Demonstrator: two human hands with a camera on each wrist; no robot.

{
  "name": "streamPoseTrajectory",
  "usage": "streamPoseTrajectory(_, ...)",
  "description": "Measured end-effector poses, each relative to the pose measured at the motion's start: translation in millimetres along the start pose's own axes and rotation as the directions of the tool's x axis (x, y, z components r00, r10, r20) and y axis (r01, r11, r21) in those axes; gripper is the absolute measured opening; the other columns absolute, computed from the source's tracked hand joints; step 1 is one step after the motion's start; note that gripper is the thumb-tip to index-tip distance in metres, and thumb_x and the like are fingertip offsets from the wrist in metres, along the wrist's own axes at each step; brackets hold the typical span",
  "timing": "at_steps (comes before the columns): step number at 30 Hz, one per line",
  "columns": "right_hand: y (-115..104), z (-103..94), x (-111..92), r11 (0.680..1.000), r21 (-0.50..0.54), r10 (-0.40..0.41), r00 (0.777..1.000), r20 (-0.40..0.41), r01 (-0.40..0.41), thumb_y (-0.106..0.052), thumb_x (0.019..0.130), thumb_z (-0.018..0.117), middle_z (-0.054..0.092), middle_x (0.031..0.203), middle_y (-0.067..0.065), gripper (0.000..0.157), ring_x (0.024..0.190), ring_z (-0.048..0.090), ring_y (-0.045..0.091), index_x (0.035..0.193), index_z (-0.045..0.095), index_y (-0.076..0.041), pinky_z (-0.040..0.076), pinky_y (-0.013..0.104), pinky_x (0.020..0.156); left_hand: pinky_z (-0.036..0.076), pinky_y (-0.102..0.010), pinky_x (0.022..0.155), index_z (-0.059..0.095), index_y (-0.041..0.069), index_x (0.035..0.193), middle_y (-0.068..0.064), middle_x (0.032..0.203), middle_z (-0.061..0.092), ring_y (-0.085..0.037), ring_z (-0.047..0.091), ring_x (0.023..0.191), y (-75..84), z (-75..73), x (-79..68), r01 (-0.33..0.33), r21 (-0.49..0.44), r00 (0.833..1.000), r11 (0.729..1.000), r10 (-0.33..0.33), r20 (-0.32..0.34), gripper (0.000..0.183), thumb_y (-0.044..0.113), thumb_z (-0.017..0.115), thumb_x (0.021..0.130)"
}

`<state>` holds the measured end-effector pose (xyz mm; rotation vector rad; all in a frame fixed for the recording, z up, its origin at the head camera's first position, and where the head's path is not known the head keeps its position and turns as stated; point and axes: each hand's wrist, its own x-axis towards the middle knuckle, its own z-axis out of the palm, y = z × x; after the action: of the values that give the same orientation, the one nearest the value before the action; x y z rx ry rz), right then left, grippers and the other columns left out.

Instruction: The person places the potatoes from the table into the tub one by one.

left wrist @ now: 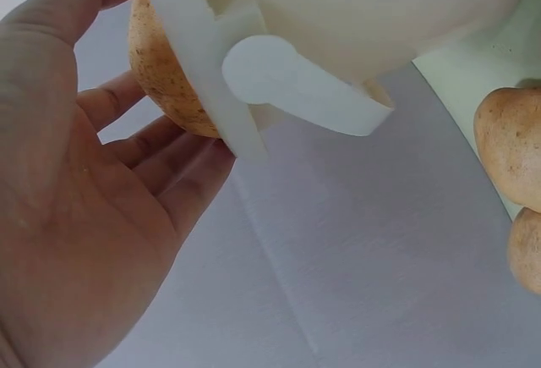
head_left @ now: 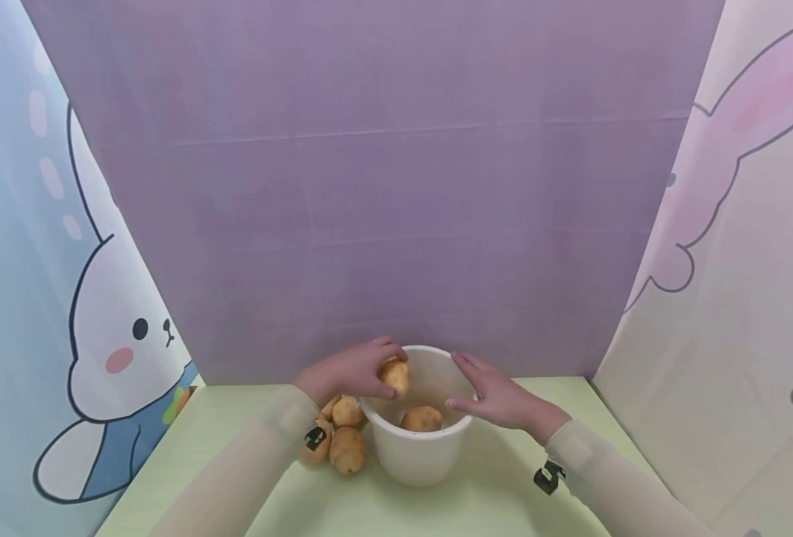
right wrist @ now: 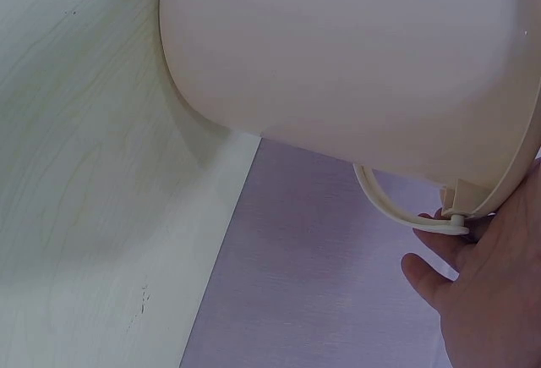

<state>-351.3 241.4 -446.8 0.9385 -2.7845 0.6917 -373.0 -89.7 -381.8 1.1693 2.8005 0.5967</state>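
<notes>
A white bucket (head_left: 412, 455) stands upright on the table, with a potato (head_left: 421, 419) visible inside. My left hand (head_left: 356, 371) holds another potato (head_left: 394, 377) between thumb and fingers, over the left part of the bucket's mouth. In the left wrist view, the bucket's rim partly covers this held potato (left wrist: 165, 72). At the right side of the rim is my right hand (head_left: 503, 399), fingers extended and thumb reaching over the opening. Its fingertips lie close by the handle joint (right wrist: 461, 203) in the right wrist view.
Several potatoes (head_left: 347, 450) lie in a group on the table, left of the bucket and partly under my left forearm. A purple cloth backdrop (head_left: 396, 186) rises behind the pale green table (head_left: 524, 477). Printed cloth panels stand on the left and right.
</notes>
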Motion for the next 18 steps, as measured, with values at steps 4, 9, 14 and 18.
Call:
streamPoseTrajectory(4,-0.3,0.1,0.0,1.0,-0.001,0.001,1.0,-0.002,-0.001,-0.06,0.104,0.068,0.037,0.173,0.025,0.099,0.157,0.039,0.047,0.171,0.031,0.004,0.037,0.066,0.124,0.052,-0.048,0.112,0.066,0.012,0.146,-0.007,0.151,0.057,-0.027,0.061,0.132,2.3,0.9,-0.3,0.01,-0.007,1.0,1.0,-0.01,0.017,0.065,0.029,0.091,0.089)
streamPoseTrajectory(9,-0.3,-0.4,-0.3,1.0,0.004,0.004,1.0,-0.001,-0.004,-0.06,0.104,0.068,0.037,0.174,0.024,0.1,0.158,0.039,0.047,0.171,0.03,0.003,0.037,0.067,0.123,0.051,-0.05,0.113,0.066,0.01,0.147,-0.008,0.153,0.056,-0.029,0.06,0.134,4.0,2.3,0.3,0.025,-0.013,0.999,1.0,-0.025,0.034,0.067,0.024,0.092,0.088)
streamPoseTrajectory(14,0.3,-0.3,-0.5,1.0,0.007,0.012,1.0,0.004,-0.012,-0.062,0.104,0.068,0.035,0.175,0.024,0.101,0.158,0.037,0.047,0.172,0.029,0.002,0.037,0.067,0.124,0.052,-0.048,0.113,0.067,0.012,0.147,-0.006,0.152,0.057,-0.027,0.06,0.133,3.0,4.3,1.3,0.041,-0.006,0.998,0.999,-0.04,0.051,0.066,0.023,0.094,0.088)
streamPoseTrajectory(18,0.8,-0.9,-0.7,1.0,0.014,0.013,1.0,0.008,-0.013,-0.061,0.104,0.068,0.034,0.175,0.024,0.101,0.159,0.037,0.047,0.172,0.029,0.002,0.036,0.067,0.124,0.052,-0.048,0.113,0.067,0.012,0.147,-0.007,0.152,0.057,-0.03,0.06,0.135,2.3,5.3,2.8,0.051,0.0,0.997,0.999,-0.051,0.062,0.065,0.022,0.093,0.089)
